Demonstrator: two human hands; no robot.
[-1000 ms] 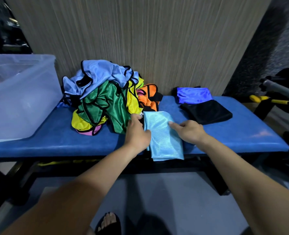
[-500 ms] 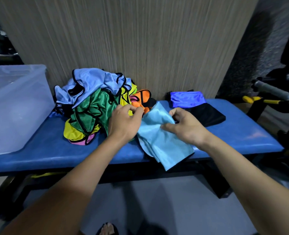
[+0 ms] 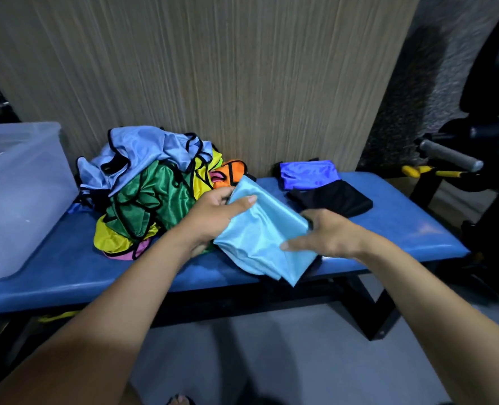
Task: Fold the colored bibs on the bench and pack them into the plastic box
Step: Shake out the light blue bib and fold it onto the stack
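A folded light blue bib (image 3: 264, 232) is lifted off the blue bench (image 3: 403, 217), slanting from upper left to lower right. My left hand (image 3: 216, 213) grips its upper left part, thumb on top. My right hand (image 3: 321, 232) holds its right edge, fingers wrapped under the cloth. A heap of unfolded bibs (image 3: 151, 188) in pale blue, green, yellow, orange and pink lies on the bench behind my left hand. The clear plastic box (image 3: 17, 194) stands at the bench's left end.
Two folded bibs lie at the back right of the bench: a purple-blue one (image 3: 308, 172) and a black one (image 3: 333, 198). A wood-grain wall panel (image 3: 213, 77) rises behind. Gym equipment with a grey padded bar (image 3: 447, 154) stands to the right.
The light blue bib lay flat on the bench a second ago; both hands have since picked it up and carried it slightly rightward, tilted.
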